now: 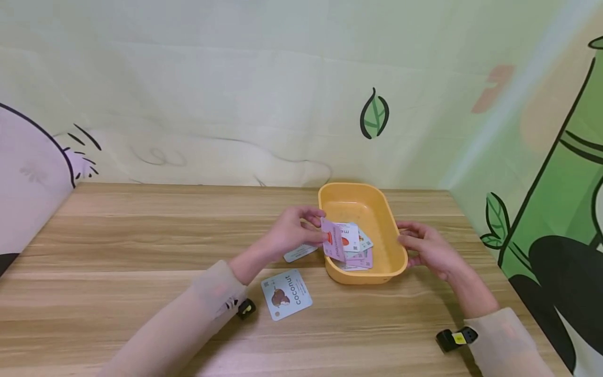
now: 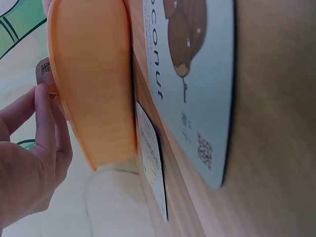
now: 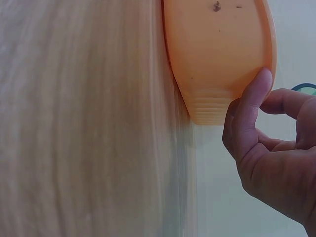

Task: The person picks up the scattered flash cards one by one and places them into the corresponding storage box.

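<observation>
My left hand [image 1: 298,230] pinches a pink picture card [image 1: 332,240] over the left rim of the yellow-orange plastic bin [image 1: 383,230]. Inside the bin several more cards [image 1: 358,258] lie in a loose pile, pink and white ones among them. My right hand [image 1: 431,248] grips the bin's right rim; in the right wrist view its thumb [image 3: 256,91] lies along the outside wall. On the table left of the bin lies a pale blue coconut card [image 1: 287,294], picture up. Another pale card [image 2: 150,160] lies beside the bin, partly hidden by my left hand in the head view.
The wooden table [image 1: 141,230] reaches back to a pale green printed cloth [image 1: 212,94] hanging behind it. More printed cloth [image 1: 574,183] borders the table on the right. A small black device [image 1: 457,339] sits at each wrist.
</observation>
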The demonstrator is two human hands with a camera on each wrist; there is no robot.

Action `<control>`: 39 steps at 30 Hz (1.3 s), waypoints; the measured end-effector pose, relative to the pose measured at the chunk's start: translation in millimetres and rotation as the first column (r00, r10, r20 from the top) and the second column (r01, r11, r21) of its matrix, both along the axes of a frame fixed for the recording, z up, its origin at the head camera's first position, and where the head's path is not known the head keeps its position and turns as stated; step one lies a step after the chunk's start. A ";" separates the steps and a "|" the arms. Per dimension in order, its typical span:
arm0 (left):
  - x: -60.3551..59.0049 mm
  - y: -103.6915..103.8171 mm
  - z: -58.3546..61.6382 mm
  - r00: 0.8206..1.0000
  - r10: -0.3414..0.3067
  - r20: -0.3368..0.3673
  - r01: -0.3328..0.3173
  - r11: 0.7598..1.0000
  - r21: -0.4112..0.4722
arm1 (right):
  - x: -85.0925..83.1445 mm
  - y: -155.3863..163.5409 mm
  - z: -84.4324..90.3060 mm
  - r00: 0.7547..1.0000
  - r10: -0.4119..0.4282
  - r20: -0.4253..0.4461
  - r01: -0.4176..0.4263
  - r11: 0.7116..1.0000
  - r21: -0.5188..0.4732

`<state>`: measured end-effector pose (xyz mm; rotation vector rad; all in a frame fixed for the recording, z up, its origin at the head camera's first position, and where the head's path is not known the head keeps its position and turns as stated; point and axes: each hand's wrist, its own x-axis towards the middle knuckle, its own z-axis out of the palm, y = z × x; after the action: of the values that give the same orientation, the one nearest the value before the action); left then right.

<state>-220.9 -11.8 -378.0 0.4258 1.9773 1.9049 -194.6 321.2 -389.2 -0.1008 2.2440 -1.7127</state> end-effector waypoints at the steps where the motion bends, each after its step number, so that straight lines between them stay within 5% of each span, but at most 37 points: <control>1: -0.2 1.0 0.1 1.000 -0.004 0.006 0.004 1.000 0.006 | 0.0 0.0 0.1 1.000 0.000 -0.001 0.000 1.000 0.001; 16: -1.9 7.5 -3.4 0.998 -0.019 -0.054 0.011 0.990 -0.142 | 0.6 -0.8 0.8 1.000 0.001 -0.005 -0.001 1.000 0.006; 28: -5.2 17.9 -2.3 0.969 -0.008 -0.246 -0.090 0.919 -0.385 | 1.7 -1.3 2.1 1.000 0.003 -0.007 -0.003 1.000 0.009; 39: 0.6 7.8 -1.1 0.959 -0.018 -0.283 -0.098 0.915 -0.391 | 1.1 -0.9 1.5 1.000 0.002 -0.007 -0.002 1.000 0.008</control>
<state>-220.3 -3.9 -379.1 0.5639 2.5075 1.4601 -193.5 320.3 -387.7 -0.1072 2.2547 -1.7053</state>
